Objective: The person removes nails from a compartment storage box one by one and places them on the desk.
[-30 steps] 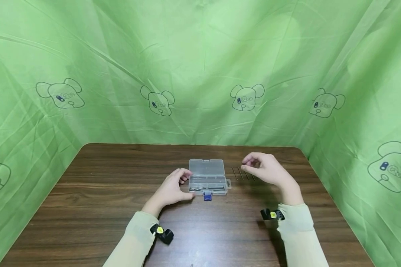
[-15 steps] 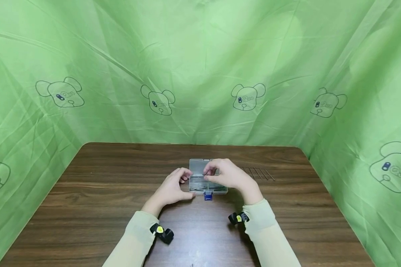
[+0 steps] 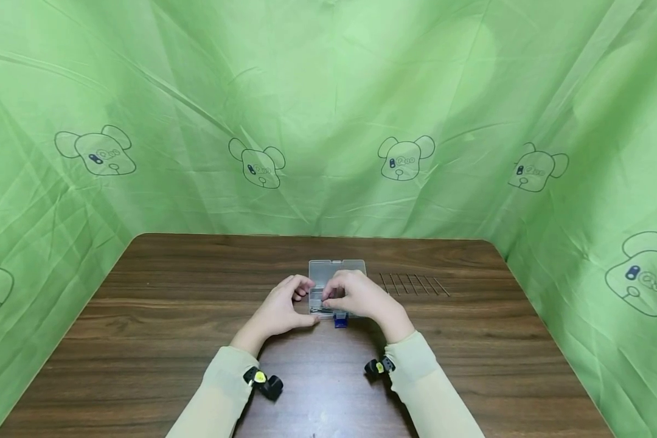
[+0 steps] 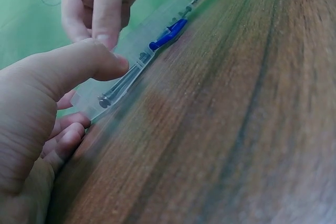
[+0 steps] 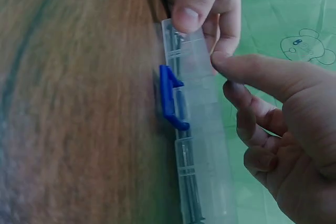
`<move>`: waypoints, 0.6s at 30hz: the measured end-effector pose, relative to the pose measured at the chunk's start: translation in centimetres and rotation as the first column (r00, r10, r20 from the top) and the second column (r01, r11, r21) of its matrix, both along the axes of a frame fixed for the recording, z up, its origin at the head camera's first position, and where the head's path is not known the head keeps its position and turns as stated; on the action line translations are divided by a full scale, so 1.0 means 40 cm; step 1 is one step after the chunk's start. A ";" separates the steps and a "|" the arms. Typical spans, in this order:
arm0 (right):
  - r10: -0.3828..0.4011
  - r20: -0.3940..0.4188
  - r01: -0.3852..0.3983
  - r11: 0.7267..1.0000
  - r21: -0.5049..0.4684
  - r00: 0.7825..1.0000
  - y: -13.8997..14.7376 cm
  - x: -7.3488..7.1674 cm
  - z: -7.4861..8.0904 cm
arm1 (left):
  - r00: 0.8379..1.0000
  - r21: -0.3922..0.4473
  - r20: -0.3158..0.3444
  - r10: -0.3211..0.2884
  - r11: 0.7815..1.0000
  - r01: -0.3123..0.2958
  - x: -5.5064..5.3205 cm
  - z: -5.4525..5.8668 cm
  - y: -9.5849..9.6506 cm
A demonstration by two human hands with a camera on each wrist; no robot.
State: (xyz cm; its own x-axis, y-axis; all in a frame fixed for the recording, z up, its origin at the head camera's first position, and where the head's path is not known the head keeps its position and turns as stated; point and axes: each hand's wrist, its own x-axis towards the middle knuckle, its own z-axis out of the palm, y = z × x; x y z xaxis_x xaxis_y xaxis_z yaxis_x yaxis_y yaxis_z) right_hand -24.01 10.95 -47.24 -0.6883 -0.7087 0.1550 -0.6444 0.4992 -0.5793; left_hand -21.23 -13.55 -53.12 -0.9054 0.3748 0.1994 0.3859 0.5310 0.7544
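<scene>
A clear plastic box (image 3: 317, 302) with a blue latch (image 3: 340, 320) lies on the table, its lid (image 3: 320, 267) swung back. My left hand (image 3: 282, 309) grips the box's left end, thumb at the front and fingers behind. Metal nails (image 4: 107, 98) lie in the front compartment. Over the box's left half, my right hand (image 3: 356, 296) pinches with thumb and forefinger; the thin nail between them is mostly hidden. In the right wrist view, my right fingertips (image 5: 223, 64) are close to the box's rear side.
To the right of the box, several thin nails (image 3: 414, 285) lie in a slanted row on the brown wooden table (image 3: 170, 340). A green cloth (image 3: 328, 121) with printed bear heads hangs behind the table and at both sides.
My right hand has moved left from the row of nails to above the box, then lower and farther left over it. My left hand has stayed on the box.
</scene>
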 end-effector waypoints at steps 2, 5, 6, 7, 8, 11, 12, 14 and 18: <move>0.007 -0.008 -0.007 1.000 0.017 1.000 -0.001 -0.001 -0.002 | 1.000 -0.003 0.001 0.000 1.000 0.000 0.000 0.000 -0.001; 0.019 -0.022 -0.018 0.999 0.042 1.000 -0.004 -0.002 -0.003 | 1.000 -0.009 0.004 -0.002 1.000 0.002 -0.003 -0.001 0.000; 0.022 -0.027 -0.021 0.999 0.047 0.999 -0.004 -0.002 -0.004 | 1.000 -0.009 0.003 -0.003 1.000 0.003 -0.004 0.000 0.001; 0.024 -0.030 -0.023 0.998 0.052 0.999 -0.005 -0.002 -0.004 | 1.000 -0.009 0.002 -0.004 1.000 0.005 -0.004 0.000 0.001; 0.022 -0.028 -0.021 0.998 0.057 0.999 -0.005 -0.002 -0.003 | 1.000 -0.007 0.000 -0.006 1.000 0.006 -0.005 0.001 0.002; 0.000 -0.014 0.001 0.997 0.071 1.000 -0.005 -0.002 -0.004 | 1.000 0.003 0.006 -0.006 1.000 0.006 -0.004 0.002 0.003; -0.007 -0.007 0.007 0.997 0.078 1.000 -0.006 -0.001 -0.003 | 1.000 0.006 0.010 -0.004 1.000 0.004 -0.003 0.003 0.002; -0.022 0.008 0.021 0.996 0.091 1.000 -0.008 0.001 -0.001 | 1.000 0.009 0.021 0.001 1.000 -0.001 -0.001 0.002 0.001; -0.045 0.019 0.043 0.993 0.114 0.999 -0.017 0.007 0.003 | 1.000 0.009 0.018 0.004 1.000 -0.004 -0.002 0.000 0.001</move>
State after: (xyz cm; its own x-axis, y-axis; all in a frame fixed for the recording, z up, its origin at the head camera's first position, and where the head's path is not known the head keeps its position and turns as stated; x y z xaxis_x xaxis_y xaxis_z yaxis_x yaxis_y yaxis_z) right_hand -23.71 10.29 -47.14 -0.7214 -0.6899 0.0602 -0.6084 0.5898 -0.5310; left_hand -21.30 -13.53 -53.11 -0.9104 0.3691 0.1868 0.3703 0.5258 0.7658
